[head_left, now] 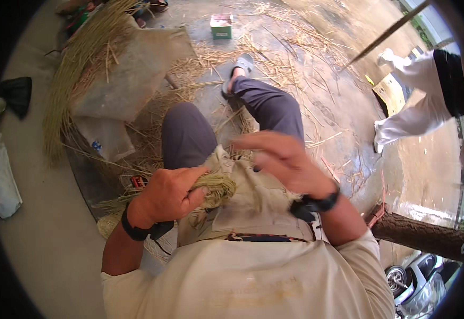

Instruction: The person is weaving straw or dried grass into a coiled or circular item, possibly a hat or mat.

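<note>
Straw bundle [221, 190] sits pinched in the left grip [169, 195], above the beige lap cloth [261, 199], probably so it stays together, while the right grip [291, 166] nearby is too blurred to judge.

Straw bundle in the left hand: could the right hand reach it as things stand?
Probably yes: the right hand, though blurred, is close by, and nothing visible stands between it and the straw bundle.

Faint lettering [274, 290] on the pale shirt [237, 271], too blurred to read
</note>
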A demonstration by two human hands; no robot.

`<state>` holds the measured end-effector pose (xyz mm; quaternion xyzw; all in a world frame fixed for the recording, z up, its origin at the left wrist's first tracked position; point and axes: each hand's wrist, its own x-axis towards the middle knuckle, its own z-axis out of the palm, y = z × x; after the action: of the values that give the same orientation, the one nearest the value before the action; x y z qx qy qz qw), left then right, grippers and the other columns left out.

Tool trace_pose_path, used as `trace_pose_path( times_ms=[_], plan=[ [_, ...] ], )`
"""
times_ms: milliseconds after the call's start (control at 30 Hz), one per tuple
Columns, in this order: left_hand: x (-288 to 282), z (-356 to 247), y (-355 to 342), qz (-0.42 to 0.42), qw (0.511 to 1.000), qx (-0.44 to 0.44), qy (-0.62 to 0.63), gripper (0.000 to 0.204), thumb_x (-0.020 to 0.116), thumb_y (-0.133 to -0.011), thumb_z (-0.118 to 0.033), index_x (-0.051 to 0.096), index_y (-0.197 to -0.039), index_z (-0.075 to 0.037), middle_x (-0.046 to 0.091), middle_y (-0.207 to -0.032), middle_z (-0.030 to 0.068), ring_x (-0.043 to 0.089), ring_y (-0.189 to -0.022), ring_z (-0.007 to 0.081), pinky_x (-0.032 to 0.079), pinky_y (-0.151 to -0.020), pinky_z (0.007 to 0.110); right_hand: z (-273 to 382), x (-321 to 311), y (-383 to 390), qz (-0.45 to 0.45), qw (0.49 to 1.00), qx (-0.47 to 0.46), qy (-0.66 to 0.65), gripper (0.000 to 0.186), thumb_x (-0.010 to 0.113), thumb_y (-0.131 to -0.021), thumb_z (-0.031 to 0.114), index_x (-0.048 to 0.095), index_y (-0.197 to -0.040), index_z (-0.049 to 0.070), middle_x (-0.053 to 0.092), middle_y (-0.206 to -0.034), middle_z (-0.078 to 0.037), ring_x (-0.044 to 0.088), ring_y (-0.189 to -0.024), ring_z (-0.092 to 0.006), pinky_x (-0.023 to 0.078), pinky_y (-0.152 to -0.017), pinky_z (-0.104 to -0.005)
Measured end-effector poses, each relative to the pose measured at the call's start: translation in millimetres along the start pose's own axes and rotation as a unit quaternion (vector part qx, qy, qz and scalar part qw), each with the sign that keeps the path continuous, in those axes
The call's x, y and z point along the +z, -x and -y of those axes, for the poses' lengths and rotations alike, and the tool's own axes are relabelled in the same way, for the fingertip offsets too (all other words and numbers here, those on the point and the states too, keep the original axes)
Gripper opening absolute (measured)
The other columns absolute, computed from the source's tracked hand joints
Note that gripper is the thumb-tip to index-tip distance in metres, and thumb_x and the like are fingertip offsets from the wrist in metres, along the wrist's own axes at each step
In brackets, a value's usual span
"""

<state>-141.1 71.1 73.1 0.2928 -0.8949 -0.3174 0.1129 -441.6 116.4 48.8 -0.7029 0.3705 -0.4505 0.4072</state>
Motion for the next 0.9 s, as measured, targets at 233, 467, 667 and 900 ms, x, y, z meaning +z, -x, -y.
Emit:
trace_pose_path(
  times_ms=[233,467,667,900],
  plan=[
    [1.1,-12.0,-14.2,0.069,0.987,-0.078,0.121,0.046,0.068,-0.089,-0.012,0.065,-0.133,-0.003,0.074,-0.095,0.0227,0.073,-0.078,0.0398,0.059,-0.071,0.045,-20.6,-7.7,45.8,0.223,0.943,0.243,-0.038,0.053,0.064,-0.107,0.037,0.06,-0.14,-0.005,0.073,-0.107,-0.017,0.069,-0.09,-0.0214,0.054,-0.082,-0.0363],
    [24.9,4.2,-19.6,0.06,0.991,-0.007,0.116,0.038,0.067,-0.09,-0.01,0.069,-0.128,-0.004,0.074,-0.093,0.0205,0.073,-0.077,0.0376,0.058,-0.069,0.043,-7.7,18.1,20.8,-0.104,0.827,0.279,-0.477,0.045,0.052,-0.113,0.035,0.072,-0.114,-0.005,0.076,-0.095,-0.009,0.069,-0.083,-0.0176,0.055,-0.073,-0.0316],
    [22.4,-3.1,-17.6,0.044,0.994,0.019,0.095,0.035,0.069,-0.091,-0.012,0.07,-0.125,-0.003,0.073,-0.089,0.0199,0.072,-0.076,0.0378,0.058,-0.068,0.043,-48.9,18.5,7.7,-0.05,0.828,0.353,-0.433,0.038,0.059,-0.11,0.033,0.074,-0.106,-0.002,0.06,-0.07,0.001,0.049,-0.058,-0.01,0.036,-0.052,-0.0248],
    [16.8,12.3,3.5,0.058,0.992,0.002,0.114,0.029,0.066,-0.094,-0.01,0.067,-0.121,0.003,0.072,-0.09,0.0227,0.071,-0.081,0.0416,0.056,-0.069,0.047,0.1,20.9,4.3,0.197,0.946,0.258,-0.015,0.045,0.074,-0.097,0.043,0.075,-0.096,-0.003,0.067,-0.075,-0.021,0.066,-0.068,-0.0353,0.052,-0.068,-0.0441]
  ],
)
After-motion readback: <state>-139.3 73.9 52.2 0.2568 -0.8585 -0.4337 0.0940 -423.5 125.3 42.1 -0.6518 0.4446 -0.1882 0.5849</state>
